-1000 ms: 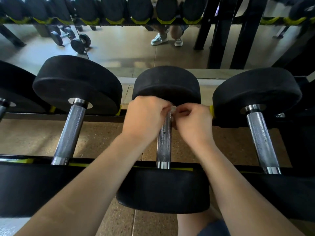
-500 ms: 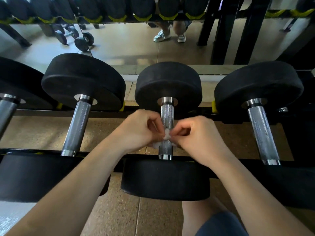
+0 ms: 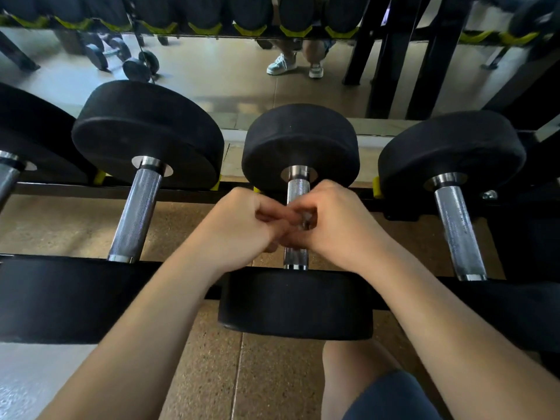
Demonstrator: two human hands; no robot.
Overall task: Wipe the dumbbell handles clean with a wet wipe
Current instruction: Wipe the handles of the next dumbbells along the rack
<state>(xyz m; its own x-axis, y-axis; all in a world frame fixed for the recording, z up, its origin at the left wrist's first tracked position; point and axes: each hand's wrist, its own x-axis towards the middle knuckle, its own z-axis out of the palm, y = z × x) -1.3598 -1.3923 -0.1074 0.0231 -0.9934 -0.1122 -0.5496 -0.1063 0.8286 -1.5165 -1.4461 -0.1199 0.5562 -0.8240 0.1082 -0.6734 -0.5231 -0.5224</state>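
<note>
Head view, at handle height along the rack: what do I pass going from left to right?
From the left: cut-off handle at the picture's edge, second handle, left hand, middle handle, right hand, rightmost handle.

4 dumbbells in near row: far-left dumbbell (image 3: 7, 180) (cut off at edge), 2nd dumbbell (image 3: 136, 213), 3rd dumbbell (image 3: 298, 189), 4th dumbbell (image 3: 459, 228). 2 hands: left hand (image 3: 242, 225), right hand (image 3: 336, 225). 1 wipe (image 3: 306, 218), mostly hidden. In mirror (image 3: 212, 71): 2 shoes, i.e. 1st shoe (image 3: 281, 65) and 2nd shoe (image 3: 315, 69); 2 small dumbbells on floor, i.e. 1st small dumbbell (image 3: 107, 54) and 2nd small dumbbell (image 3: 142, 66).
</note>
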